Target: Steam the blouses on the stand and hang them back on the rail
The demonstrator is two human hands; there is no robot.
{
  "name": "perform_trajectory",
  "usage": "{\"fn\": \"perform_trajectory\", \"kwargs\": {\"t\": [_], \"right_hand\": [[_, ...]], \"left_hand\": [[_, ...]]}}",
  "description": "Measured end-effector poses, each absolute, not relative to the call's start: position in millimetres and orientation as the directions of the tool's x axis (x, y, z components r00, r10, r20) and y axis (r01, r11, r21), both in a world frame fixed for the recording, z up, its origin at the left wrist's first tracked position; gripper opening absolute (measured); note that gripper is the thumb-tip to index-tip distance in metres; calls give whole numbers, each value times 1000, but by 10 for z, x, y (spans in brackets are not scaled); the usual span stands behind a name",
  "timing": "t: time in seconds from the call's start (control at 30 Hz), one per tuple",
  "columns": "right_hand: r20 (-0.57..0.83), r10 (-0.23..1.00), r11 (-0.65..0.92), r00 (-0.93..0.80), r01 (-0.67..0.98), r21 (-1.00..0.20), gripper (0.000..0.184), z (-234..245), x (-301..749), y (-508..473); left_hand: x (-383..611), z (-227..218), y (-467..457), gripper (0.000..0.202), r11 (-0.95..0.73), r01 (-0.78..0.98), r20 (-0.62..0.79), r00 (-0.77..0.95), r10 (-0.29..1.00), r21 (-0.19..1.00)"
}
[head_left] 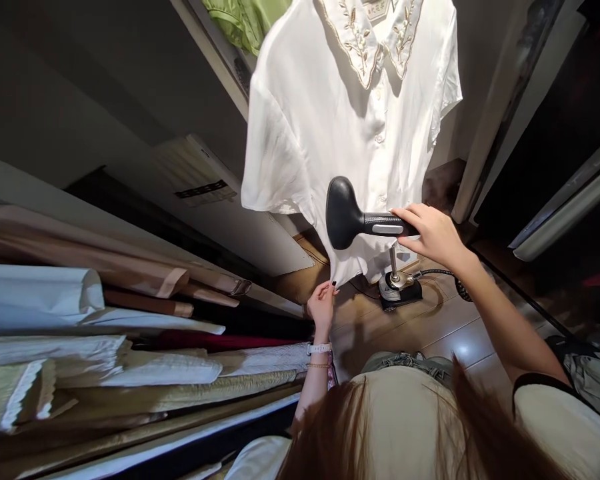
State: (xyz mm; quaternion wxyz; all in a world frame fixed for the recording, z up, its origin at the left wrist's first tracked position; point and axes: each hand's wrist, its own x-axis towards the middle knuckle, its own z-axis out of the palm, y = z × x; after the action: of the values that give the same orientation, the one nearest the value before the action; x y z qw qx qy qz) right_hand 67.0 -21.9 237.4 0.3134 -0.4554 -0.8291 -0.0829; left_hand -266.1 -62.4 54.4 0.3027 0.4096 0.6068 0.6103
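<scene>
Holding steamer head (344,213) at white blouse (330,113) — right hand (433,235) (left hand (321,307) pinching hem (337,273))

Bright light is pouring onto the white blouse (330,133), a soft shadow under its collar, and there's a hot glare on the tile floor (464,343)! The upper left drops dim, the edges bow with wide-lens distortion, and the close hair (330,440) goes soft.
</scene>
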Motion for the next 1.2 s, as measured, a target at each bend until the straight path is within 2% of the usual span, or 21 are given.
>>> {"fn": "perform_trajectory", "kwargs": {"t": [0.17,0.3,0.43,0.63,0.77,0.97,1.13,1.2], "right_hand": [[490,608,659,-625,741,128,43,2402,694,-62],[442,590,668,-676,716,204,45,2356,617,15],[465,599,645,-651,737,202,45,2417,568,60],[495,622,642,-607,757,122,46,2601,476,86],[417,584,714,-697,685,146,45,2649,386,94],[493,638,624,-592,772,119,44,2723,429,125],[404,633,661,-661,732,162,41,2755,459,146],[420,634,651,-649,741,163,42,2757,434,161]], "left_hand": [[-2664,536,-662,44,-86,120,133,-479,867,989],[-2631,533,-727,43,-85,102,122,-439,890,991],[-2568,527,-804,41,-76,88,106,-417,903,993],[-2525,536,-873,41,-79,103,115,-412,904,992],[-2534,536,-905,45,-83,102,118,-415,902,991],[-2529,543,-958,43,-102,127,149,-452,880,987],[-2516,552,-968,42,-112,142,165,-446,880,983],[-2515,547,-971,42,-111,139,162,-440,883,984]]}}
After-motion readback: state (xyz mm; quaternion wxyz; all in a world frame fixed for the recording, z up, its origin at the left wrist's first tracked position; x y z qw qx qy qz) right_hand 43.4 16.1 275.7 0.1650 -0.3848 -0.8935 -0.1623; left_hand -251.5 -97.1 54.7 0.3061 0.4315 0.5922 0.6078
